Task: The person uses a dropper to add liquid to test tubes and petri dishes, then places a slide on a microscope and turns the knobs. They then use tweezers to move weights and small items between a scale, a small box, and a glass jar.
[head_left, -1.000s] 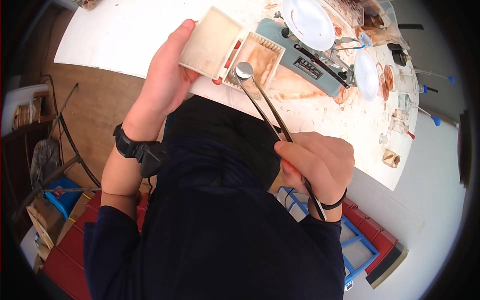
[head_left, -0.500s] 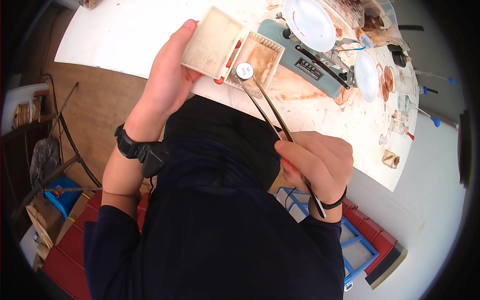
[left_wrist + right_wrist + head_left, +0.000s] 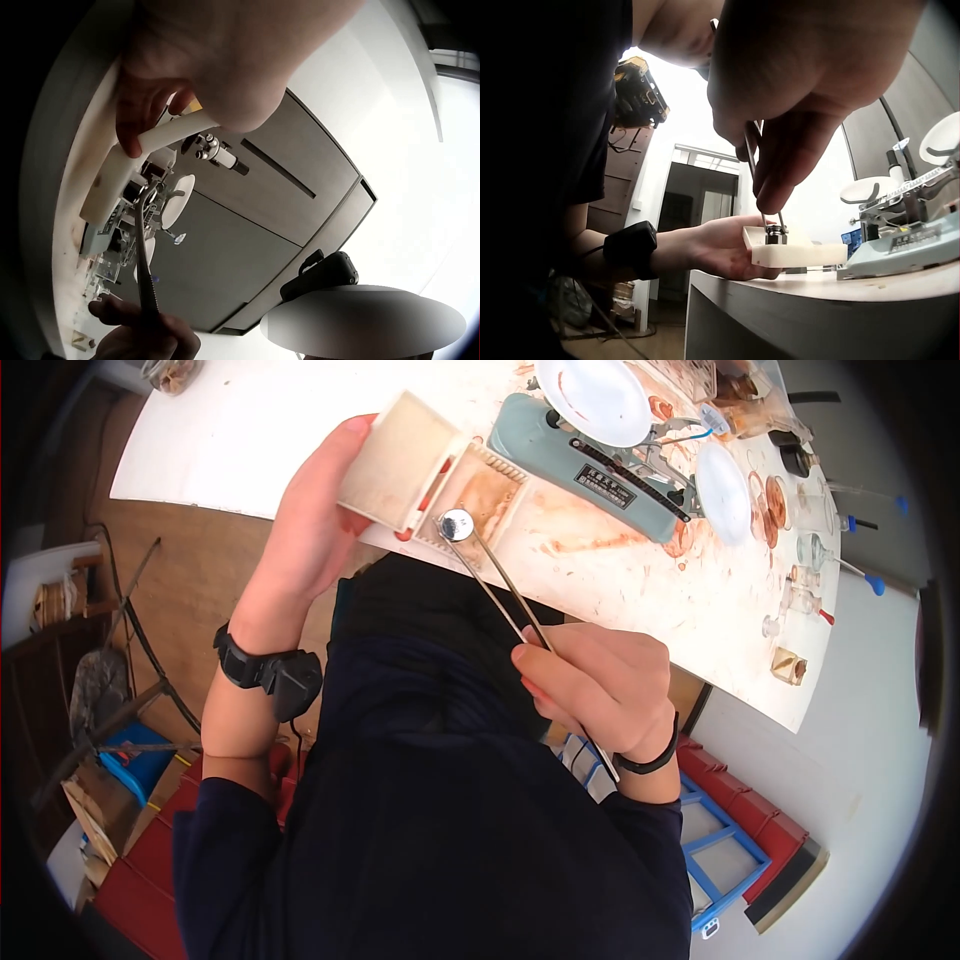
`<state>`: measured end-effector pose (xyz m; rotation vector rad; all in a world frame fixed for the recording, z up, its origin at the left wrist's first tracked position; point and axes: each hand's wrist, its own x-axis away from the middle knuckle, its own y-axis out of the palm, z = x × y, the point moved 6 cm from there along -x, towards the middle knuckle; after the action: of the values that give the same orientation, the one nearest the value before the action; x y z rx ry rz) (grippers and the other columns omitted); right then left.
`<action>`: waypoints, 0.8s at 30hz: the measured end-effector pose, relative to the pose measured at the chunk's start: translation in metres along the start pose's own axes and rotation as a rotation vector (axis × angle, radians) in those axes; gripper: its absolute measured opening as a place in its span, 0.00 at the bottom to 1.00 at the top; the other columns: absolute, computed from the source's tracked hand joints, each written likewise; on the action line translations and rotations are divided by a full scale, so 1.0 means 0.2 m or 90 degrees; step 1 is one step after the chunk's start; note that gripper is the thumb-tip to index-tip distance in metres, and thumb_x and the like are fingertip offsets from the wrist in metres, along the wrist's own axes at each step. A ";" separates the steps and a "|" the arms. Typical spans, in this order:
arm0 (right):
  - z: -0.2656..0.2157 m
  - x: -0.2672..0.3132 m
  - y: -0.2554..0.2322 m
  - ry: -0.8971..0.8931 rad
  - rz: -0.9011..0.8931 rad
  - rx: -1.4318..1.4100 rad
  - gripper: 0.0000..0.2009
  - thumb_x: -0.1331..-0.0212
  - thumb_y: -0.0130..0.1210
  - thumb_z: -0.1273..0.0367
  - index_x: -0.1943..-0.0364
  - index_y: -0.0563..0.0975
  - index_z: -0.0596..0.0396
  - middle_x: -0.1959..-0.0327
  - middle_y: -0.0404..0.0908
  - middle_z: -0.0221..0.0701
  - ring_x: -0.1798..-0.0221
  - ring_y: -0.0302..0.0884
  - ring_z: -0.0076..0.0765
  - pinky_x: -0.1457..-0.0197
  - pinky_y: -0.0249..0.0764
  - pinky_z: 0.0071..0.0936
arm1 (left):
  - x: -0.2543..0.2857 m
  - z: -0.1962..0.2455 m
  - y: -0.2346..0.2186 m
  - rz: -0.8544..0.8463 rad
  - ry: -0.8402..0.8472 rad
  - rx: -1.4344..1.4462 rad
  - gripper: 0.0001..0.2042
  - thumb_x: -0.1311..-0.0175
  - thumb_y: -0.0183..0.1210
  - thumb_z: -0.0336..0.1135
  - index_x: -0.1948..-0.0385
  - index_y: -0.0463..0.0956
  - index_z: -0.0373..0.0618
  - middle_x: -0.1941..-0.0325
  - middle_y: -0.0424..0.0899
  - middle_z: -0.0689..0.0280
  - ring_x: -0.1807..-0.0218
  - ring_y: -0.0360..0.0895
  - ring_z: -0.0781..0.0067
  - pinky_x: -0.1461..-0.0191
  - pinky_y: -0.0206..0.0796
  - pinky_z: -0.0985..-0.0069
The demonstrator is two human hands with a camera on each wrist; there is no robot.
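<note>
My left hand (image 3: 312, 525) holds a cream plastic weight box by its raised lid (image 3: 398, 460), fingers reaching behind and under it. The box's tray (image 3: 500, 508) has a slotted edge and brown stains. In my right hand (image 3: 605, 685) are long metal tweezers (image 3: 510, 595), pinched between thumb and fingers. Their tips grip a shiny cylindrical weight (image 3: 457, 525) at the tray's near left corner. From the right wrist view, the weight (image 3: 776, 235) stands upright, its lower part hidden behind the tray wall (image 3: 799, 256).
A green-grey balance scale (image 3: 590, 470) with two white pans (image 3: 722, 495) stands beyond the box on a stained white table (image 3: 690, 595). Glass bottles and blue-bulbed droppers (image 3: 875, 585) line the right edge. A jar (image 3: 172, 374) sits at the far left.
The box, weight and both hands have shifted left and slightly nearer, while the head view also moved. The weight's printed top, readable half a second ago, now shows as a bright reflection.
</note>
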<state>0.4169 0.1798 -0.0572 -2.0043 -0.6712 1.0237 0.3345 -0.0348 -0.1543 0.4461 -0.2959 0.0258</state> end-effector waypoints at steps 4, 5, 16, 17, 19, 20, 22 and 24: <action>0.01 -0.02 0.04 -0.006 0.004 -0.019 0.10 0.45 0.64 0.70 0.59 0.81 0.56 0.68 0.83 0.35 0.74 0.82 0.35 0.77 0.72 0.23 | 0.01 0.04 -0.06 -0.027 -0.004 -0.074 0.23 0.23 0.46 0.49 0.40 0.72 0.40 0.45 0.80 0.63 0.45 0.78 0.73 0.46 0.74 0.71; 0.02 -0.03 0.05 0.001 -0.007 -0.028 0.10 0.45 0.64 0.70 0.59 0.81 0.56 0.68 0.83 0.34 0.74 0.82 0.34 0.77 0.72 0.23 | 0.02 0.06 -0.07 -0.029 -0.003 -0.100 0.23 0.23 0.46 0.50 0.39 0.72 0.40 0.46 0.81 0.63 0.45 0.78 0.74 0.46 0.74 0.71; 0.05 -0.06 0.16 -0.033 0.109 -0.012 0.14 0.52 0.66 0.76 0.58 0.82 0.56 0.72 0.81 0.32 0.78 0.78 0.31 0.79 0.69 0.23 | -0.15 0.16 -0.09 -0.126 -0.032 -0.257 0.28 0.25 0.50 0.55 0.47 0.76 0.32 0.53 0.82 0.62 0.55 0.77 0.78 0.50 0.72 0.75; 0.05 -0.07 0.16 -0.031 0.115 -0.015 0.14 0.52 0.66 0.76 0.58 0.82 0.56 0.72 0.81 0.32 0.78 0.78 0.31 0.79 0.69 0.23 | -0.16 0.17 -0.08 -0.124 -0.032 -0.260 0.28 0.25 0.49 0.56 0.47 0.77 0.32 0.54 0.82 0.62 0.56 0.77 0.78 0.50 0.72 0.75; 0.05 -0.08 0.17 -0.038 0.117 -0.020 0.14 0.52 0.66 0.76 0.59 0.82 0.56 0.72 0.81 0.32 0.77 0.79 0.31 0.78 0.70 0.23 | -0.17 0.17 -0.07 -0.121 -0.034 -0.267 0.29 0.25 0.49 0.57 0.47 0.77 0.32 0.55 0.82 0.63 0.58 0.76 0.79 0.52 0.72 0.76; 0.05 -0.08 0.17 -0.041 0.119 -0.023 0.14 0.52 0.66 0.76 0.59 0.82 0.56 0.72 0.82 0.32 0.77 0.79 0.31 0.78 0.70 0.23 | -0.18 0.17 -0.08 -0.137 -0.039 -0.267 0.28 0.25 0.49 0.56 0.47 0.77 0.34 0.54 0.82 0.64 0.56 0.76 0.80 0.50 0.71 0.77; 0.05 -0.08 0.19 -0.044 0.115 -0.031 0.14 0.52 0.66 0.76 0.58 0.82 0.56 0.71 0.82 0.32 0.76 0.80 0.31 0.77 0.71 0.23 | -0.22 0.16 -0.11 -0.168 -0.048 -0.267 0.26 0.25 0.50 0.55 0.46 0.78 0.38 0.52 0.82 0.68 0.52 0.77 0.82 0.47 0.71 0.80; 0.05 -0.09 0.19 -0.045 0.110 -0.037 0.14 0.52 0.66 0.75 0.58 0.82 0.56 0.70 0.82 0.33 0.75 0.81 0.32 0.76 0.72 0.23 | -0.21 0.17 -0.10 -0.154 -0.031 -0.282 0.26 0.25 0.50 0.55 0.46 0.78 0.37 0.53 0.82 0.67 0.52 0.77 0.83 0.48 0.71 0.80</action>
<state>0.4024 0.1495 -0.0853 -2.1149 -0.5777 1.1932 0.2869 -0.0651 -0.1462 0.0393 -0.2845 -0.2835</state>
